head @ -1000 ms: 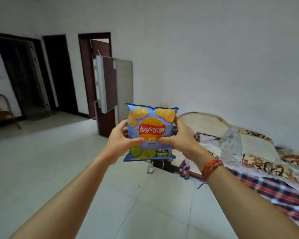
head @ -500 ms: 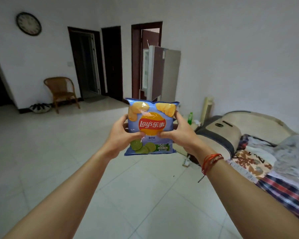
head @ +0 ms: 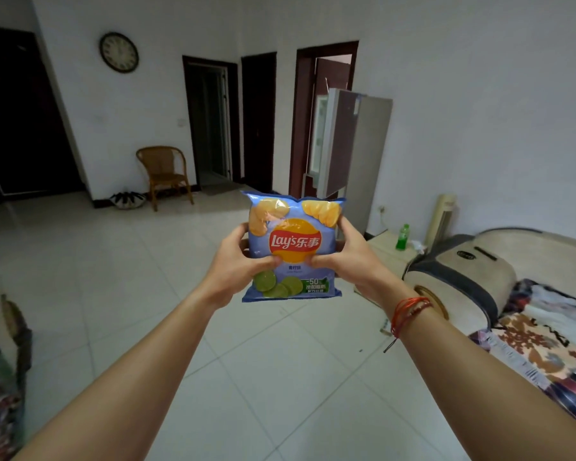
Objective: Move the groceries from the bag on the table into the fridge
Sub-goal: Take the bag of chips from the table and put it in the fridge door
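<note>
Both forearms bare, no sleeves. Right wrist: red-orange string bracelets (head: 409, 311), several thin strands, loose dark-tipped cord end dangling below. Left wrist unadorned.

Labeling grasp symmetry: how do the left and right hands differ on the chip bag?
The left hand is bare-wristed; the right hand has red cords at its wrist. Left grips the chip bag on its left edge, right on its right edge. Both press thumbs onto the front.
</note>
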Demonstrator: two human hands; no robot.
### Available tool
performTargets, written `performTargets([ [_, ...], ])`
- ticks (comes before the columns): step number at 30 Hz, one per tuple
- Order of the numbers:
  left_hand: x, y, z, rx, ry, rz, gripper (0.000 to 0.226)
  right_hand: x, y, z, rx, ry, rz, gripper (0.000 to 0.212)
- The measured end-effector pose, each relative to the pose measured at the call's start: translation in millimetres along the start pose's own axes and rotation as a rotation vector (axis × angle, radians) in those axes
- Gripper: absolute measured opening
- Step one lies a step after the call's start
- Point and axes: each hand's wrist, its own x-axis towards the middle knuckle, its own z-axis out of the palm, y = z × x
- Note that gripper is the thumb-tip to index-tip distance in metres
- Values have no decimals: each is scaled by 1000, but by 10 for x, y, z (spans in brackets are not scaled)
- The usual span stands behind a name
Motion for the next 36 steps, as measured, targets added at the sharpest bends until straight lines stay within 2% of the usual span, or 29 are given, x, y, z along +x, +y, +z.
performTargets([
  [8,122,-3,195,-1,24,-5,54,146,44,-220,-4,-39,-3,74],
  [17,322,-18,288,5,52,5,56,393,124,-354,4,-69,-22,80],
  [21,479,-114,229,-13,79,0,52,626,195,-352,43,-102,1,72],
  [29,1267,-520,-76,-35,97,-12,49,1546,542,-175,28,-150,93,46],
  [36,2514,-902,-526,-35,99,-4,51,2842,715,12,16,-134,76,38],
])
